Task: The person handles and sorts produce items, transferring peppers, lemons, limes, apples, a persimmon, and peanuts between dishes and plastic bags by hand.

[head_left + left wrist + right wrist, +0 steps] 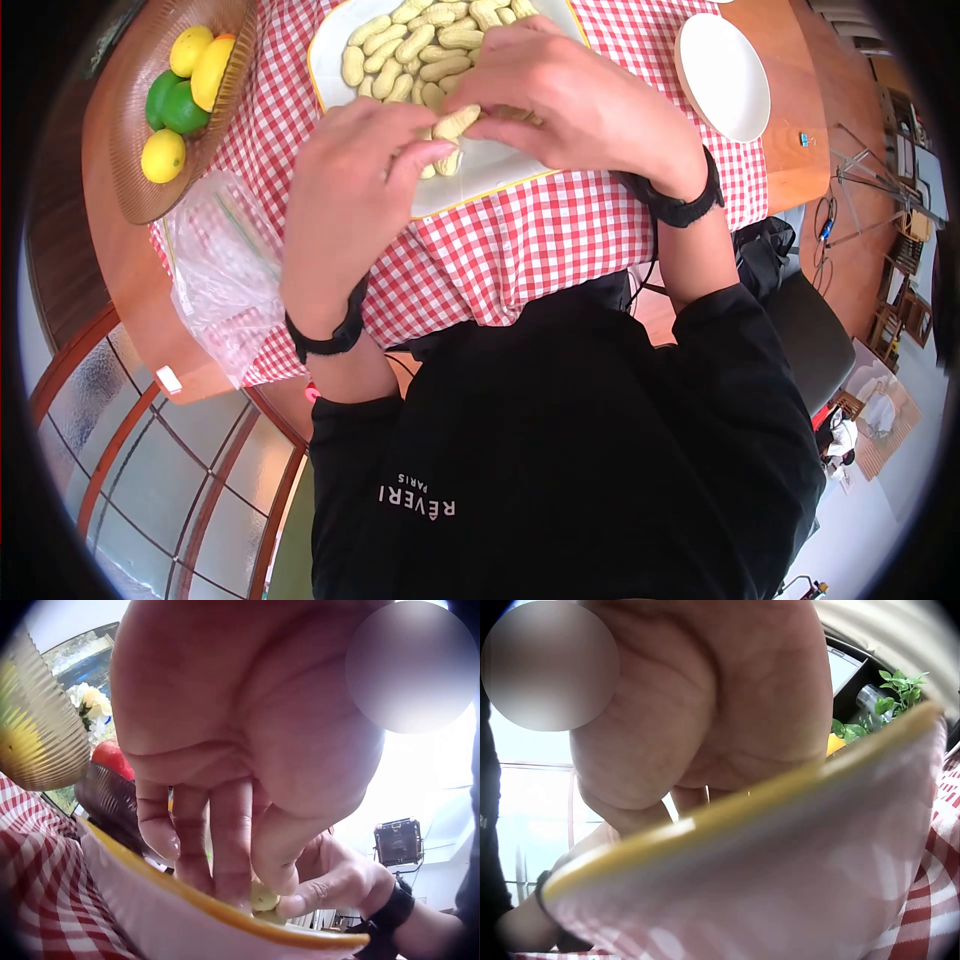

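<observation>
In the head view a white dish with a yellow rim (pixel 500 184) holds many peanuts (pixel 415 42). Over its near side, both hands meet at one peanut (pixel 457 122). The left hand (pixel 350 190) pinches it between thumb and fingers, and the right hand (pixel 575 95) has its thumb and fingertips on its other end. The left wrist view shows the left hand (pixel 240 742) above the dish rim (pixel 217 907), with a peanut (pixel 264 898) at the thumb tip. In the right wrist view the rim (pixel 727 817) hides the fingertips of the right hand (pixel 705 705).
A ribbed basket (pixel 134 190) with lemons (pixel 163 156) and green fruit (pixel 183 107) stands at the left. Below it lies a clear plastic bag (pixel 225 270). An empty white oval dish (pixel 722 78) sits at the right, on the checked cloth (pixel 560 225).
</observation>
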The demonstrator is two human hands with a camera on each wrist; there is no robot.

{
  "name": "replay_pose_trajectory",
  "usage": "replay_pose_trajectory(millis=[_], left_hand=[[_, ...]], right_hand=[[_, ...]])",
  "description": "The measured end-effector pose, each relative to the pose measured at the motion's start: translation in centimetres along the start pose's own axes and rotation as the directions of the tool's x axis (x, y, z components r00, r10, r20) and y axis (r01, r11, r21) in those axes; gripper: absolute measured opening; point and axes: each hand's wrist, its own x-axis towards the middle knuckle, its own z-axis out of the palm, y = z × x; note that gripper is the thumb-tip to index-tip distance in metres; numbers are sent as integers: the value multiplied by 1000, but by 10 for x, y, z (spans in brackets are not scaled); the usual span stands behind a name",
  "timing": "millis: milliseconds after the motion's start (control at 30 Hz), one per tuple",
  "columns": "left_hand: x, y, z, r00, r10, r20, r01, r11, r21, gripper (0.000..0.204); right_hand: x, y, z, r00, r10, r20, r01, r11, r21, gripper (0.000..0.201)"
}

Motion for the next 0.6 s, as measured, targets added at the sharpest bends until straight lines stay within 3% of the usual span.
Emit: replay_pose_trajectory(millis=[67,133,267,333,400,467,600], left_hand=[[-1,1,-9,999,-49,-14,49,998,26,23],[1,-2,-24,992,59,110,-65,997,48,29],[-3,-13,-25,973,2,232,-27,994,104,38],[-6,-15,-21,975,10,221,-34,994,105,37],[-6,-12,-17,978,36,206,-57,993,101,36],[-2,-6,-15,977,105,187,-139,974,177,35],[-3,-6,-5,982,71,177,-99,983,152,32]], right_hand=[[0,2,-2,1000,4,7,-4,1000,-10,22],[0,7,-2,998,-43,-51,40,998,-51,16],[0,4,-1,999,-32,-34,29,996,-81,16],[0,1,-1,997,-23,-71,18,997,-72,16],[1,0,-5,999,-19,-33,16,997,-81,18],[3,1,-9,995,86,58,-82,995,-62,23],[4,3,-15,992,91,92,-83,993,-82,27]])
